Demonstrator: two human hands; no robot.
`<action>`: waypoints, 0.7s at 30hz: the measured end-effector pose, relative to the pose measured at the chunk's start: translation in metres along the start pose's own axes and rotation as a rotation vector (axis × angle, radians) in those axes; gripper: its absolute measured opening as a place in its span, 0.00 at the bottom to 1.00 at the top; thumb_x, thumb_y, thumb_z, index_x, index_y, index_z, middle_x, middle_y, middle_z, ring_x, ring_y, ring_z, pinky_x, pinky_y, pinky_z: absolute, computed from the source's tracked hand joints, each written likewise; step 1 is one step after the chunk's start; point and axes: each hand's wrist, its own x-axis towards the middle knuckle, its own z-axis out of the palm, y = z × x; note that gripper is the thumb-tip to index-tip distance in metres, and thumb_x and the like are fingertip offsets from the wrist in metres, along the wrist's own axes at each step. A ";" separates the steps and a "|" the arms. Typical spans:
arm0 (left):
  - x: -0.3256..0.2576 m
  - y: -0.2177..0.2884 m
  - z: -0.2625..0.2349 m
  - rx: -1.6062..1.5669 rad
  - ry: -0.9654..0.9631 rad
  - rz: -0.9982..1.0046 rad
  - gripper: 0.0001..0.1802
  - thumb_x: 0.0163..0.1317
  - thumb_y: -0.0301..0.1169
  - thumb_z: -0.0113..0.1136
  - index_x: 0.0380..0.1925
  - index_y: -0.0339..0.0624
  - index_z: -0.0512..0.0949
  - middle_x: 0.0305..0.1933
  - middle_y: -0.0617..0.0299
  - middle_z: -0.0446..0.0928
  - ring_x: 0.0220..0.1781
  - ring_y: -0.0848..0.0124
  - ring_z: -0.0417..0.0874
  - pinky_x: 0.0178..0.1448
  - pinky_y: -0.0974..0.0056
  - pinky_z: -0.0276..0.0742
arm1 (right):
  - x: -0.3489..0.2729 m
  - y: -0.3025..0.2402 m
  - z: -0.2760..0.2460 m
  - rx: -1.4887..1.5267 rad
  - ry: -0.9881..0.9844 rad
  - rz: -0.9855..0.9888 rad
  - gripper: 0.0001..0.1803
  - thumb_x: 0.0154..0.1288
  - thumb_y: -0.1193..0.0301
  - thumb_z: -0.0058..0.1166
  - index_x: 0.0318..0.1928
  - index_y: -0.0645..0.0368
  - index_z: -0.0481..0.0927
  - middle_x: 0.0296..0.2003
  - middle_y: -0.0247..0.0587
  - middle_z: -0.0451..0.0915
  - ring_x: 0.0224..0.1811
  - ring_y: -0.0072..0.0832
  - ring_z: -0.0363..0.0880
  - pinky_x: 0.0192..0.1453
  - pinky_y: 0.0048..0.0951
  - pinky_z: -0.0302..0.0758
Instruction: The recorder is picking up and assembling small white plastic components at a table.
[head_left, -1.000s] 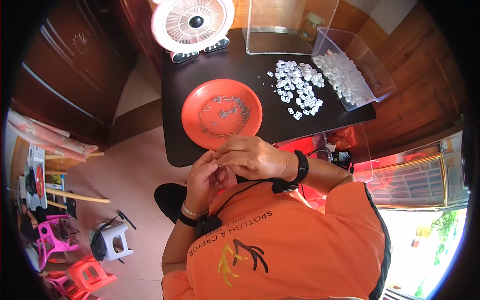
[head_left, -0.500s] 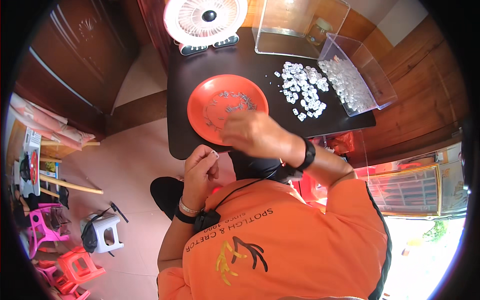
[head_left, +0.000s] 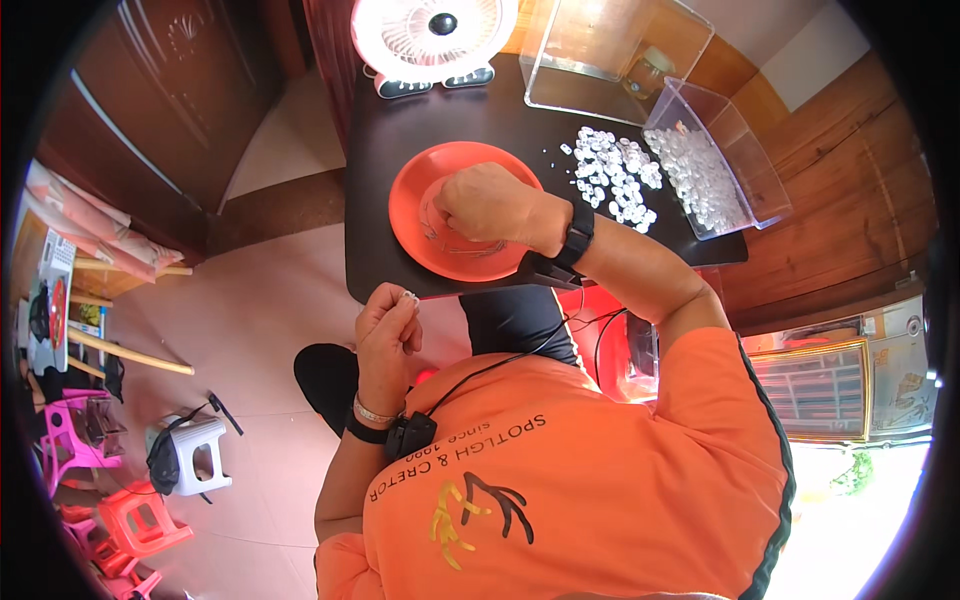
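Note:
My left hand (head_left: pixel 386 328) is closed in a pinch near the table's front edge, with a small whitish plastic piece (head_left: pixel 410 297) at its fingertips. Over the round red-orange plate (head_left: pixel 407 195), my right hand (head_left: pixel 484 205) reaches down with its fingers curled. Its fingertips are hidden, so whatever they grip does not show. Thin grey metal pieces (head_left: pixel 468 246) lie in the plate, partly covered by that hand. To the right of the plate spreads a loose pile of small clear plastic pieces (head_left: pixel 612 172), the nearest things to my right wrist.
A clear bin (head_left: pixel 757 185) full of similar pieces leans at the table's right side. Behind stand a clear box (head_left: pixel 570 75) and a white fan (head_left: pixel 440 40). The dark table (head_left: pixel 372 160) ends just beyond my left hand. Plastic stools (head_left: pixel 200 455) stand on the floor at left.
My right hand has moved from beside my left hand, up and forward into the plate. My left hand stays almost in place, still pinching the small piece.

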 end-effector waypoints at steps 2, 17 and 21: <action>0.000 -0.002 -0.001 -0.012 0.006 0.008 0.08 0.66 0.29 0.49 0.26 0.43 0.68 0.16 0.73 0.57 0.16 0.83 0.59 0.21 0.76 0.53 | 0.000 -0.007 0.001 -0.016 0.009 -0.019 0.11 0.48 0.75 0.53 0.34 0.50 0.84 0.29 0.42 0.82 0.34 0.42 0.81 0.37 0.39 0.76; 0.007 0.002 0.007 -0.027 -0.011 0.026 0.09 0.67 0.31 0.48 0.28 0.40 0.70 0.16 0.70 0.59 0.16 0.81 0.59 0.21 0.74 0.54 | -0.015 0.014 0.007 0.248 0.142 0.034 0.06 0.49 0.78 0.49 0.30 0.64 0.76 0.29 0.50 0.79 0.34 0.49 0.77 0.39 0.42 0.73; 0.008 0.006 0.014 0.015 -0.025 0.053 0.10 0.68 0.31 0.47 0.28 0.39 0.70 0.17 0.69 0.60 0.17 0.80 0.59 0.22 0.74 0.54 | -0.025 0.014 0.004 0.522 0.299 -0.035 0.08 0.53 0.80 0.51 0.35 0.65 0.78 0.29 0.45 0.81 0.32 0.38 0.80 0.38 0.33 0.75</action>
